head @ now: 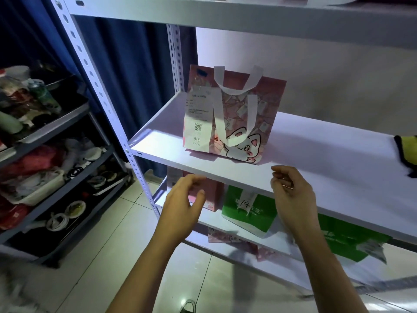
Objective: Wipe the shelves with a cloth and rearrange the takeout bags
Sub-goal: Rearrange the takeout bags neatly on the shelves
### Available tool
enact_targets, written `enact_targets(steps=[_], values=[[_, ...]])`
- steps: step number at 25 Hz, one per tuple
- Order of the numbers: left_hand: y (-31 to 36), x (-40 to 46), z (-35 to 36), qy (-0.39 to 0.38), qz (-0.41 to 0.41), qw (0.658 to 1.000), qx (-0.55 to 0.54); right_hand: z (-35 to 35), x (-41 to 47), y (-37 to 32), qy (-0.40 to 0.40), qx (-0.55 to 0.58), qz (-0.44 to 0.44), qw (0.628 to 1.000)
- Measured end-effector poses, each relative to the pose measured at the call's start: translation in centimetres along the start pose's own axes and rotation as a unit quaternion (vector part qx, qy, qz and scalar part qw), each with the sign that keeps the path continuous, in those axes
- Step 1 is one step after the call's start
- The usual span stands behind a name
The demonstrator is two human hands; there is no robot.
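Middle shelf (316, 154), white board: I log one pink bag (232, 116) standing upright toward the left end, white handles folded down over its front, a cartoon cat printed low on the face, and a white receipt (198, 116) with a QR code and "046" stuck to its left side. At the right end of the same shelf, well apart from the bag, lies a yellow cloth (407, 152) with dark edging, partly cut off by the frame edge.

Left hand (182, 199): held in front of the shelf edge, below the bag; grip released, fingers loosely curled, holding nothing.

Right hand (291, 190): raised at the shelf's front edge, just right of the bag; grip likewise released, fingers bent, nothing in them. Neither hand touches the bag.

Lower shelf (225, 220): I note a second pink bag (212, 195), partly hidden behind my left hand, and beside it a green bag (248, 208) with a slip marked "14". Another green bag (347, 240) sits further right.

Left of the unit: a grey rack (67, 141) with cluttered trays, and a blue curtain (135, 75) behind.
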State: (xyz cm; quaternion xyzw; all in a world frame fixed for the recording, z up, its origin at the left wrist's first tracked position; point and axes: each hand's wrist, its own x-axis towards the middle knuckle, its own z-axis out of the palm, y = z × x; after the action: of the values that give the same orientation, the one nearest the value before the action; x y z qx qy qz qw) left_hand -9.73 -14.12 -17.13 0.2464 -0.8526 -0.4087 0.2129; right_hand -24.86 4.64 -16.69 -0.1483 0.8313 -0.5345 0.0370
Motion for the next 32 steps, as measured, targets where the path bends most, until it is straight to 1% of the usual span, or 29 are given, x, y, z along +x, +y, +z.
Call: enact_targets(steps=[3,6,8,11,14,17,19,21,26,32], values=[[-1.0,4.6,-1.3,0.017,0.012,1.0,-0.022,1.5,3.5,-0.8,0.015,-0.009,0.006,1.0],[-2.0,10.4,-2.6,0.024,0.02,0.998,-0.047,3.0,6.5,-1.8,0.019,-0.011,0.039,0.999],[-2.6,13.8,-3.0,-0.001,0.014,0.998,-0.056,4.1,7.6,-2.2,0.013,0.016,0.057,0.998],[-3.3,16.1,-2.4,-0.061,0.041,0.992,-0.107,5.5,7.7,-2.7,0.01,0.059,0.057,0.997],[-3.3,16.2,-0.9,-0.102,0.054,0.984,-0.139,5.2,7.7,-2.4,0.039,0.05,0.061,0.996],[-2.0,15.9,1.4,-0.149,0.058,0.975,-0.154,2.6,7.8,-1.5,0.085,0.057,0.084,0.991],[-0.4,15.7,3.2,-0.162,0.063,0.974,-0.147,0.4,7.5,-0.5,0.114,0.06,0.093,0.987],[1.1,15.3,5.1,-0.159,0.068,0.974,-0.148,-1.7,7.3,0.6,0.129,0.066,0.1,0.984],[4.6,13.6,9.0,-0.154,0.065,0.974,-0.151,-6.4,7.7,3.2,0.106,0.064,0.099,0.987],[5.6,12.9,10.0,-0.128,0.038,0.984,-0.119,-7.6,7.8,5.0,0.08,0.072,0.071,0.992]])
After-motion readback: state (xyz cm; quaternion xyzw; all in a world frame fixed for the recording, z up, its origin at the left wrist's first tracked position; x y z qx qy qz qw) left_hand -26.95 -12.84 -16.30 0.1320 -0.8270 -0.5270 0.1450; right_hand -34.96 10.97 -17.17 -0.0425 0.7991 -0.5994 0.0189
